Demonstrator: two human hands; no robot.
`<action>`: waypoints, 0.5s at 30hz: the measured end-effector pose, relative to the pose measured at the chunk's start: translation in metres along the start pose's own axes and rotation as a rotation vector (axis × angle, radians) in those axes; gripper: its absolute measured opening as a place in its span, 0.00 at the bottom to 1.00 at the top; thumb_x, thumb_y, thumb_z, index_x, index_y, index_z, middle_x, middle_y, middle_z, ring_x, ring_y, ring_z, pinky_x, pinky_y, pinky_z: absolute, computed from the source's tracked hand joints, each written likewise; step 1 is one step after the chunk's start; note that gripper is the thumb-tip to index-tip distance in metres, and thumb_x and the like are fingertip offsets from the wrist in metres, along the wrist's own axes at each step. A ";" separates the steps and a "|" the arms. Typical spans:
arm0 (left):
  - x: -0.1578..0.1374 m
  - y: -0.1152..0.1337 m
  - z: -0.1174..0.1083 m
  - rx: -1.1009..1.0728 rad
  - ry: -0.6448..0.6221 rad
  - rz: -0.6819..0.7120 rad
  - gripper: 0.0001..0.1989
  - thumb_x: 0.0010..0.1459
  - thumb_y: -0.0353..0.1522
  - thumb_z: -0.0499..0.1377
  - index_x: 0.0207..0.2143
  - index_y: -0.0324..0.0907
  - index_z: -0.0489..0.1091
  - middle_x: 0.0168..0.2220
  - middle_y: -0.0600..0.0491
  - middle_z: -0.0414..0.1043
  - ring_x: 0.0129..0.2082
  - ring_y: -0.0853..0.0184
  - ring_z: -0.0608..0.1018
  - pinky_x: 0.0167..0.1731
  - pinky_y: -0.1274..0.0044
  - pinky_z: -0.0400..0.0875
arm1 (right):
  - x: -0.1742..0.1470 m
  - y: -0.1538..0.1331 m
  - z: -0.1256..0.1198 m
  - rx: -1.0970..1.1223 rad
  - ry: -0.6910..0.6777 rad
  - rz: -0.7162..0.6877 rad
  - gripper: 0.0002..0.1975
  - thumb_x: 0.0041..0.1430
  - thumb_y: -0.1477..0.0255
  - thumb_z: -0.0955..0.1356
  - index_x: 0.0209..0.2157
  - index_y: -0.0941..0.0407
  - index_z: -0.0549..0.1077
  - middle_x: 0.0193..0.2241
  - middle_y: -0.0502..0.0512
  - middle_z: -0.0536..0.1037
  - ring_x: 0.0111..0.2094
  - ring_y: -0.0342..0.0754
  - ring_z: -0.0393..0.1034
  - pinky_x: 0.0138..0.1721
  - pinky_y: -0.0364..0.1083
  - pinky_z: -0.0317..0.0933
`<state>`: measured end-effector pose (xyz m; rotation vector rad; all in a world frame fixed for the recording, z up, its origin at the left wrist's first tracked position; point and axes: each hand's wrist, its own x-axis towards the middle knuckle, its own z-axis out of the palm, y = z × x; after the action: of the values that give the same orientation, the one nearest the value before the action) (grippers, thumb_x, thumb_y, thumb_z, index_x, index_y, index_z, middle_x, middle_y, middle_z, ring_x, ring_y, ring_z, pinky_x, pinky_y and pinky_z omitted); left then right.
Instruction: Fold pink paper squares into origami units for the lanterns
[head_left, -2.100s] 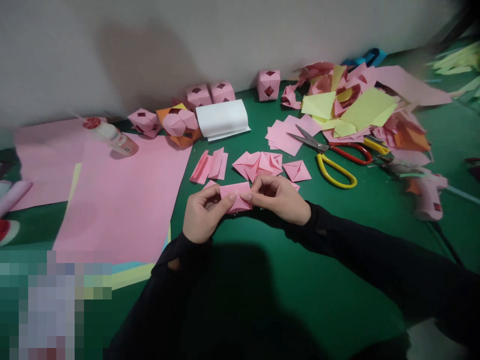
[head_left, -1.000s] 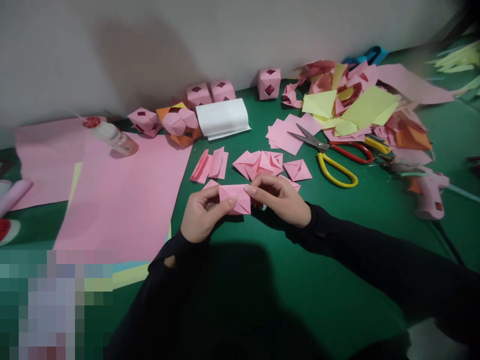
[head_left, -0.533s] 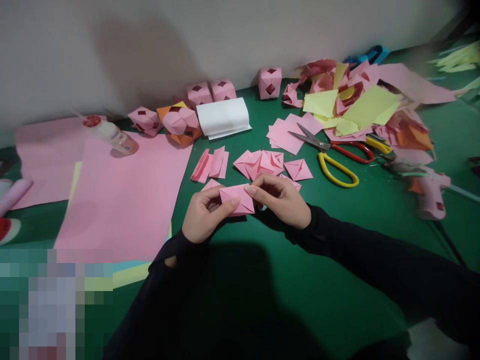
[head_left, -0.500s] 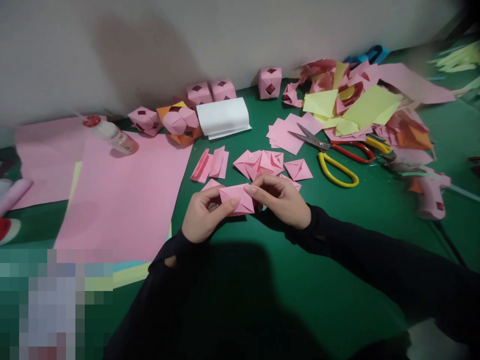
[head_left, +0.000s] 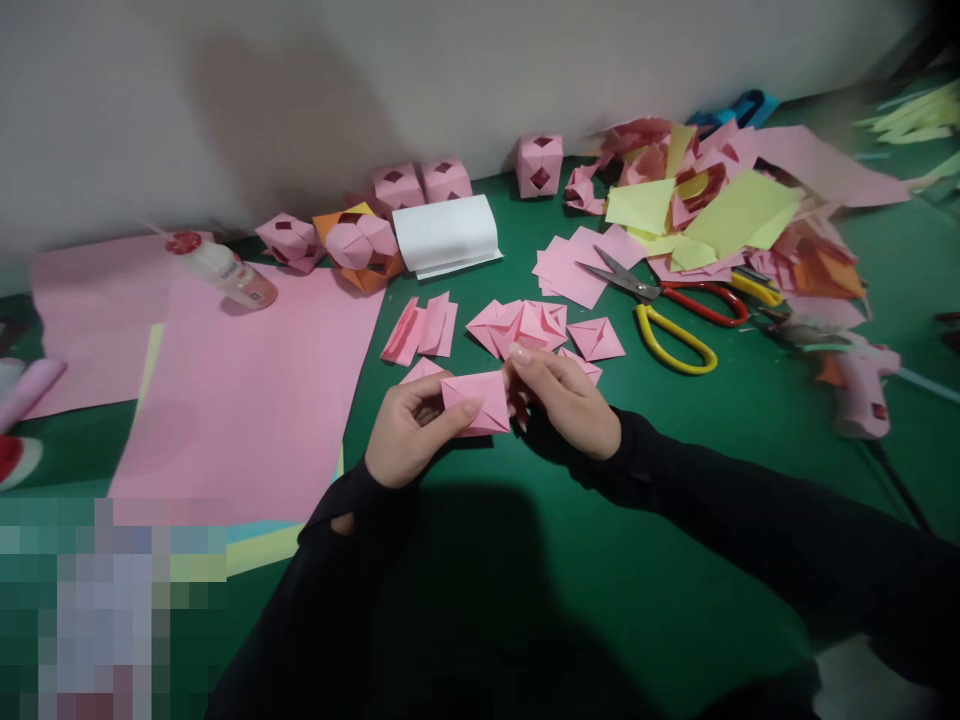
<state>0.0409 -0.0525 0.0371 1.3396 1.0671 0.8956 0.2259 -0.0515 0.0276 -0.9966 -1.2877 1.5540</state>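
Note:
A folded pink paper piece [head_left: 491, 405] with diagonal creases sits in my left hand [head_left: 405, 428], the thumb pressed flat on its front and the fingers behind. At the paper's right edge is my right hand [head_left: 568, 402]; its fingers are curled, with the thumb close to the index finger above the paper's corner. Whether those fingertips grip anything is hidden. Just beyond my hands lie several folded pink paper squares [head_left: 521, 325], a single folded square [head_left: 596, 339] and folded pink strips [head_left: 420, 328].
Scissors [head_left: 649, 292] with red and yellow handles lie on pink squares [head_left: 566, 262]. Paper scraps [head_left: 739, 215] and a glue gun [head_left: 862, 385] are at right. Pink sheets [head_left: 247, 400], a bottle [head_left: 232, 275], a white roll [head_left: 448, 235] and pink paper boxes [head_left: 540, 166] line the left and back.
My right thumb has lifted off the front of the folded paper, up and to the right. The paper has dropped slightly and stays in my left hand.

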 end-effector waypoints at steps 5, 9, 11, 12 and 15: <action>0.000 0.000 0.001 -0.009 -0.016 -0.010 0.07 0.52 0.33 0.65 0.27 0.38 0.75 0.25 0.55 0.69 0.25 0.73 0.71 0.26 0.82 0.66 | -0.002 -0.001 -0.002 -0.095 -0.073 -0.038 0.23 0.66 0.55 0.62 0.23 0.57 0.64 0.18 0.46 0.67 0.19 0.38 0.62 0.23 0.40 0.57; 0.000 0.001 0.002 -0.009 -0.016 -0.014 0.08 0.51 0.34 0.66 0.27 0.37 0.75 0.24 0.55 0.69 0.25 0.73 0.70 0.25 0.82 0.66 | -0.004 -0.003 -0.003 -0.164 -0.131 -0.069 0.21 0.64 0.59 0.65 0.22 0.57 0.64 0.17 0.44 0.65 0.20 0.37 0.59 0.23 0.40 0.55; 0.001 0.001 0.002 -0.029 -0.002 -0.020 0.08 0.51 0.34 0.66 0.28 0.37 0.76 0.25 0.55 0.70 0.25 0.73 0.71 0.25 0.82 0.67 | -0.005 -0.004 -0.004 -0.179 -0.167 -0.055 0.20 0.63 0.60 0.67 0.22 0.57 0.64 0.17 0.45 0.66 0.19 0.37 0.58 0.22 0.40 0.53; 0.001 0.001 0.002 -0.041 0.007 -0.025 0.08 0.51 0.35 0.66 0.29 0.38 0.77 0.25 0.55 0.71 0.26 0.73 0.72 0.26 0.82 0.67 | -0.005 -0.003 -0.004 -0.188 -0.182 -0.048 0.20 0.62 0.60 0.68 0.22 0.58 0.65 0.17 0.45 0.66 0.19 0.37 0.57 0.22 0.40 0.52; 0.000 0.000 0.002 -0.059 0.022 -0.037 0.08 0.50 0.34 0.67 0.30 0.38 0.78 0.25 0.55 0.72 0.26 0.72 0.73 0.26 0.82 0.68 | -0.005 -0.002 -0.003 -0.216 -0.186 -0.048 0.20 0.61 0.60 0.68 0.22 0.58 0.64 0.17 0.45 0.67 0.19 0.37 0.57 0.21 0.40 0.51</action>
<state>0.0425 -0.0529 0.0370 1.2602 1.0715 0.9096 0.2307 -0.0548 0.0291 -0.9636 -1.6249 1.5219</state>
